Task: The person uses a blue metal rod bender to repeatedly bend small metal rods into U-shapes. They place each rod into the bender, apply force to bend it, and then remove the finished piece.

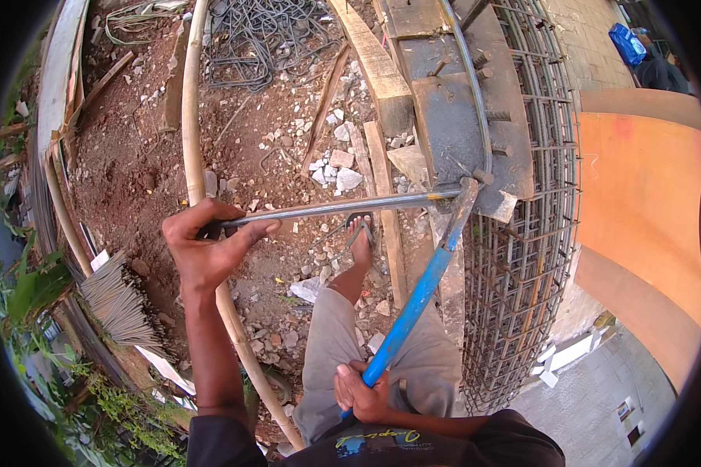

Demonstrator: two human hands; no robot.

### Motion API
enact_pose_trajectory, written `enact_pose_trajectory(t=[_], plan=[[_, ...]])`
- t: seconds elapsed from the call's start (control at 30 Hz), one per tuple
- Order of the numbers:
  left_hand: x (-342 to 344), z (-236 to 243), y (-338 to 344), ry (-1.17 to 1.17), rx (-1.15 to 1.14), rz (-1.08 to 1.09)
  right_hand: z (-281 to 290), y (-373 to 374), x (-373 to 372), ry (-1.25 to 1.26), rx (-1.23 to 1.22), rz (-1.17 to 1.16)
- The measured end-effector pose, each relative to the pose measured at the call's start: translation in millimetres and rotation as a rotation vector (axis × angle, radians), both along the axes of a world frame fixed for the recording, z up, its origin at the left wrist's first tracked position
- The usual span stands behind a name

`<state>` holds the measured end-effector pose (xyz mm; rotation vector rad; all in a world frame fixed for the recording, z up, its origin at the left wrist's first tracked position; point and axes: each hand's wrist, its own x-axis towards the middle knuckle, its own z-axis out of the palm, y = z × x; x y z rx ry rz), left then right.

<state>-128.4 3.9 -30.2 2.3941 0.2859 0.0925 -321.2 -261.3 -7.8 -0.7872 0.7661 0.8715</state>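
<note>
My left hand (206, 243) grips the free end of a long steel reinforcing bar (343, 206) that runs right across the view. Its far end bends sharply at a pin on a worn wooden bending bench (459, 128) and continues up along the bench. My right hand (360, 391) is closed around the lower end of a blue-handled bending lever (413, 303), whose grey head (463, 198) hooks the bar at the bend. My foot in a sandal (360, 237) stands on the rubble below the bar.
A steel rebar cage (522, 265) lies right of the bench. Wooden planks (378, 70), loose stones and tangled stirrups (261, 39) cover the red soil. A bamboo pole (191, 148) curves at left beside a broom (121, 300). Another person with a blue bag (627, 43) sits at top right.
</note>
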Motion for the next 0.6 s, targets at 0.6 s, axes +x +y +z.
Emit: enact_pose_trajectory(t=[0.6], plan=[[-13, 76, -46, -0.078, 0.205, -0.196, 23, -69, -13, -0.255, -0.529, 0.160]])
